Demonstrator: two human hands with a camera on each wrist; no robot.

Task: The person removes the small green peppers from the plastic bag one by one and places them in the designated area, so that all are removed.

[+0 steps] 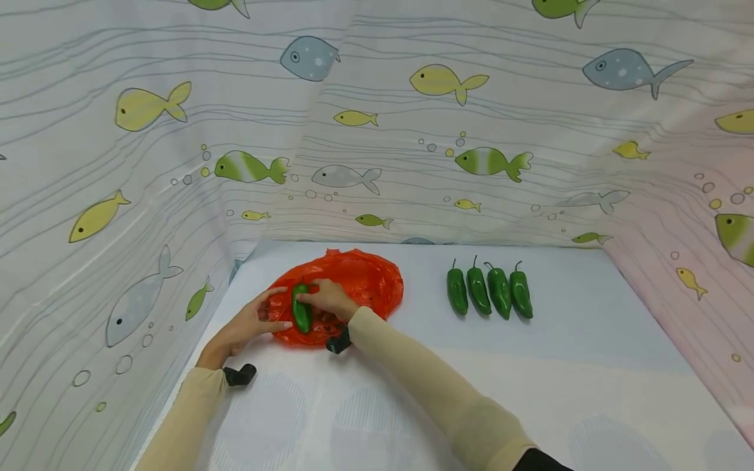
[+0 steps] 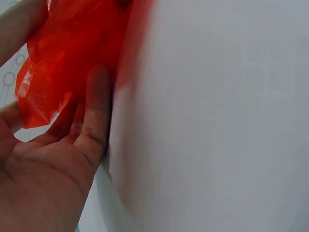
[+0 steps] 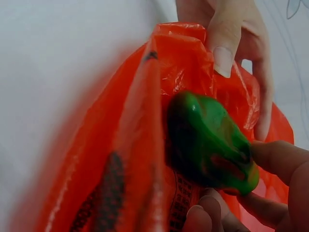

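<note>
My right hand (image 1: pixel 330 299) pinches a glossy green chili pepper (image 1: pixel 302 315) between thumb and fingers, over the left part of a red plastic bag (image 1: pixel 371 278). In the right wrist view the pepper (image 3: pixel 205 140) lies close to the bag's red folds (image 3: pixel 186 63), with dark print on the plastic. My left hand (image 1: pixel 250 324) curves round the bag's left edge, thumb and fingers spread apart. Its thumb (image 3: pixel 224 60) touches the plastic on one side, while its fingers (image 2: pixel 94 116) lie against the other side.
Several green chili peppers (image 1: pixel 499 293) lie side by side in a row on the white table (image 1: pixel 577 314), right of the bag, stems pointing away. Fish-patterned curtains (image 1: pixel 400 144) enclose the table at the back and sides.
</note>
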